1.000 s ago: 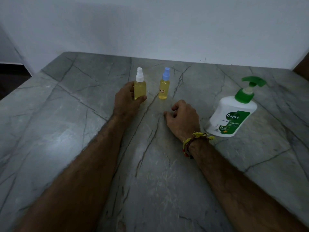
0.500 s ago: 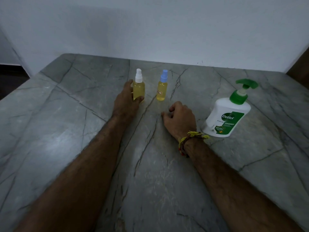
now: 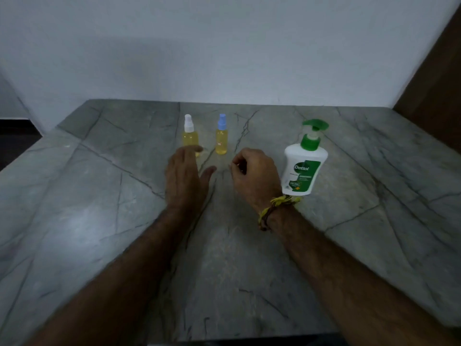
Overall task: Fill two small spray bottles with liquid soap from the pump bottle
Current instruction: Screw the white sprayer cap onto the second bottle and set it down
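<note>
Plainly, the left hand [image 3: 185, 176] lay open over the table [image 3: 87, 196], fingers spread and flat, holding nothing; its fingertips reached in front of the base of the white-capped spray bottle [image 3: 190, 136], though whether they touched it could not be told. Just right of that stood the blue-capped spray bottle [image 3: 221, 138], upright and apart from its neighbour, both showing yellow liquid. The right hand [image 3: 254, 174] was loosely curled, fingers bent inward toward the palm, gripping nothing that could be seen, with a yellow thread band [image 3: 274, 208] at the wrist. Close beside that wrist stood the pump bottle [image 3: 303, 168], white with a green pump and label, upright.

Broad bare stone stretched to the left of the left arm and to the right of the pump bottle. The far edge met a pale wall [image 3: 224, 58]; the near edge ran along the bottom of the view.

Counted: two spray bottles, one pump bottle, two hands.
</note>
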